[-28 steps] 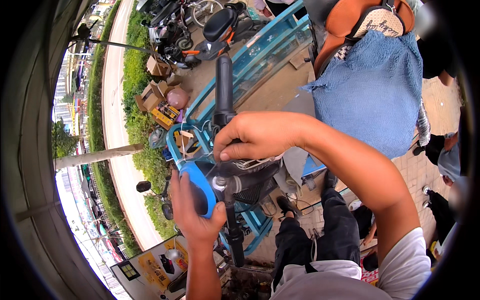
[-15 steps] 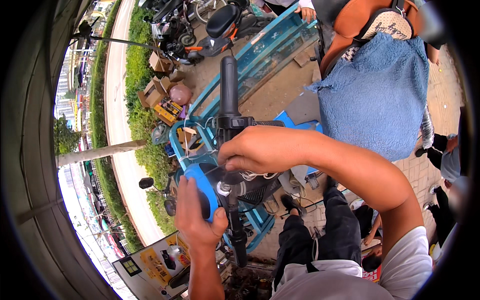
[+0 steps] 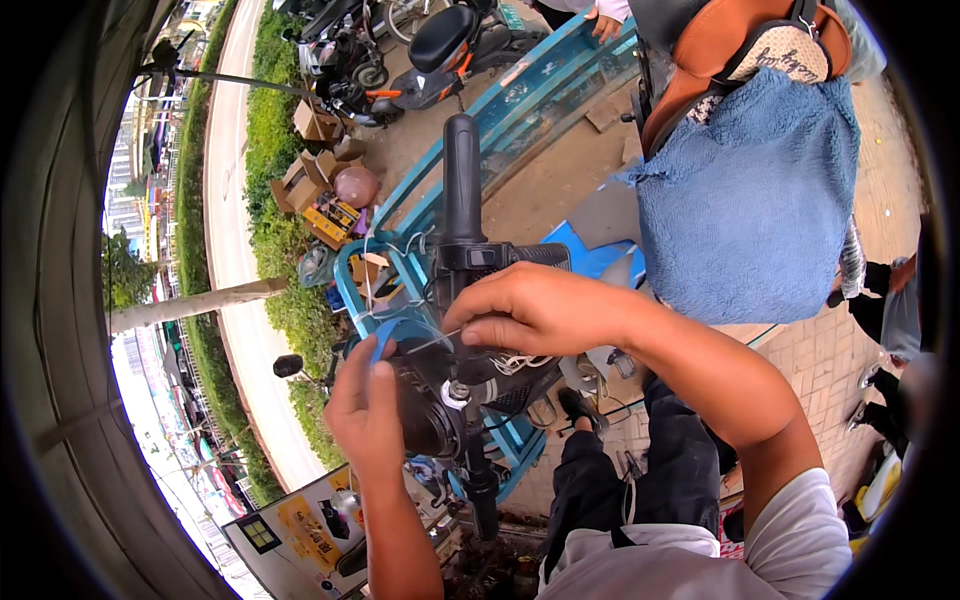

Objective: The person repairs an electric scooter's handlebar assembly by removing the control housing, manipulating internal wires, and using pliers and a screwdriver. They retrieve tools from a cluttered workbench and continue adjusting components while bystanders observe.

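Observation:
The handlebar of a two-wheeler stands in front of me, its black grip point(image 3: 462, 180) pointing away. My left hand point(image 3: 368, 415) pinches a curved blue cover point(image 3: 402, 330), tilted up at the front of a rounded black housing point(image 3: 425, 412). My right hand point(image 3: 540, 315) is closed on a thin pale rod point(image 3: 432, 344), whose far end reaches toward the blue cover. Beside the housing, a silver bolt point(image 3: 456, 391) sits at the handlebar's middle. Under my right wrist lie pale coiled cords point(image 3: 520, 362) and a black mesh basket point(image 3: 518, 385).
A blue metal frame point(image 3: 500, 100) runs behind the handlebar. To the right, a blue towel point(image 3: 750, 200) covers part of a brown seat point(image 3: 705, 45). Cardboard boxes point(image 3: 305, 180) and parked scooters point(image 3: 440, 60) are at the far left. Another person's hand point(image 3: 606, 25) rests on the frame.
The blue cover has swung up and away from the black housing, uncovering it. My left hand has shifted from lying along its side to pinching its edge. My right hand has moved slightly right.

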`<state>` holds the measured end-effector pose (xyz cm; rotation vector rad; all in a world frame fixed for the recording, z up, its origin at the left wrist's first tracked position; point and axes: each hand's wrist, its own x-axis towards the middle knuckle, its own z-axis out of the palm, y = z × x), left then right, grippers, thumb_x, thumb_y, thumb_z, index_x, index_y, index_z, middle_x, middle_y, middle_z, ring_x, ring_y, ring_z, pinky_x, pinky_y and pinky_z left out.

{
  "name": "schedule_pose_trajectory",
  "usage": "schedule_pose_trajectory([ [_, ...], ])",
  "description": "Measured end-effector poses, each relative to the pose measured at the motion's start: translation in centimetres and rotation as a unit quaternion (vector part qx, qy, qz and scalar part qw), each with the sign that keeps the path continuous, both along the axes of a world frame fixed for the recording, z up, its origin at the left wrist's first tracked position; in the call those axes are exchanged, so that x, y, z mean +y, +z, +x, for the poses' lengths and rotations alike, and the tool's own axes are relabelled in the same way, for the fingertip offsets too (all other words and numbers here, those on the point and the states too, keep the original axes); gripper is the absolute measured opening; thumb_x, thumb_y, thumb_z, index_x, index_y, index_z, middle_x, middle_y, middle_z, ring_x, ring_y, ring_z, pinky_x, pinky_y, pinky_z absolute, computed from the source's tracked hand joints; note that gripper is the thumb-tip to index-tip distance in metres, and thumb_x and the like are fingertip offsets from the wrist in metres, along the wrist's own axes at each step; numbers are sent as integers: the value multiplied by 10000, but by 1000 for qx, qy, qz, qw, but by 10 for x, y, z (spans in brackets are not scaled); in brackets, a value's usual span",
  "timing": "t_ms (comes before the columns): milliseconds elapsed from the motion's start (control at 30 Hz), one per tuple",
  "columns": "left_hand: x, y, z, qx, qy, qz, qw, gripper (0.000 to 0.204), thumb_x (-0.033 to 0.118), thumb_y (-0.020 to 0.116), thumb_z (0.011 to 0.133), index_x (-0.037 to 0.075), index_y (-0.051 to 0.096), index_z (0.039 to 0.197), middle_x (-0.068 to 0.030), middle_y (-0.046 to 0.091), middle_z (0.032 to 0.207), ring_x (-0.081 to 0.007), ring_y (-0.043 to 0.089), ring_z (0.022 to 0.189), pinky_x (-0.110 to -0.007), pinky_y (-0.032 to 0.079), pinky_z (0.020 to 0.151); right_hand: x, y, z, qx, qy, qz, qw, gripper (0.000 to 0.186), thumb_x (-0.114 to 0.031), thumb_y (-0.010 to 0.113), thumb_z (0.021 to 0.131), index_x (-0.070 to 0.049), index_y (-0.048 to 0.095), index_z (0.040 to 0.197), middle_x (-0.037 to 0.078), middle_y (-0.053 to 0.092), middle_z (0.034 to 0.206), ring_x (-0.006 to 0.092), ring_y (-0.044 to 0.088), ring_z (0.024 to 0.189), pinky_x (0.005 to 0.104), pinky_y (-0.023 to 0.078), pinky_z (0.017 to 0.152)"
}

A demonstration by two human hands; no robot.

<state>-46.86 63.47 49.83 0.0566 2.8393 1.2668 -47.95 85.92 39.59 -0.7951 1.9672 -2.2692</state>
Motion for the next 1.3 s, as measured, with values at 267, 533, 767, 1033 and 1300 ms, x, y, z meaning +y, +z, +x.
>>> schedule_pose_trajectory([
  [267, -114, -23, -37, 59, 143, 81, 985, 312, 179, 543, 985, -17, 574, 1227, -120, 673, 993, -149, 632, 824, -299, 542, 753, 60, -25, 95, -251, -223, -203, 920, 249, -184, 630, 949, 5, 615, 1110, -4, 576, 772, 70, 495, 674, 236, 407, 596],
  [533, -190, -94, -6, -186, 130, 338, 914, 361, 206, 558, 976, 43, 513, 1295, -151, 594, 1186, -246, 581, 1080, -414, 484, 917, 15, -48, 215, -349, -333, -166, 860, 266, -266, 655, 930, -36, 604, 1054, 10, 512, 668, 104, 427, 563, 248, 340, 530],
  [767, -176, -111, 35, -322, -89, 172, 927, 579, 320, 553, 986, 2, 382, 1439, -159, 469, 1420, -259, 442, 1317, -378, 328, 1095, -105, 9, 229, -254, -317, -199, 892, 293, -213, 672, 918, -21, 576, 1118, 131, 649, 864, 185, 607, 745, 311, 493, 713],
  [1033, -190, -86, 108, -521, -223, 330, 755, 506, 347, 452, 1030, -52, 446, 1341, -122, 627, 1186, -195, 620, 1033, -307, 488, 886, -239, 37, 256, -139, -502, 123, 845, 152, -98, 534, 966, -9, 487, 1080, 178, 533, 1183, 223, 547, 1027, 311, 467, 846],
  [1300, -140, -81, 207, -489, -98, 448, 742, 502, 362, 324, 1061, 14, 350, 1421, -135, 602, 1185, -195, 605, 1077, -339, 510, 913, -227, 52, 268, -12, -470, 368, 802, 307, -33, 695, 747, -44, 561, 1023, 191, 525, 1225, 395, 535, 1080, 549, 412, 919],
])
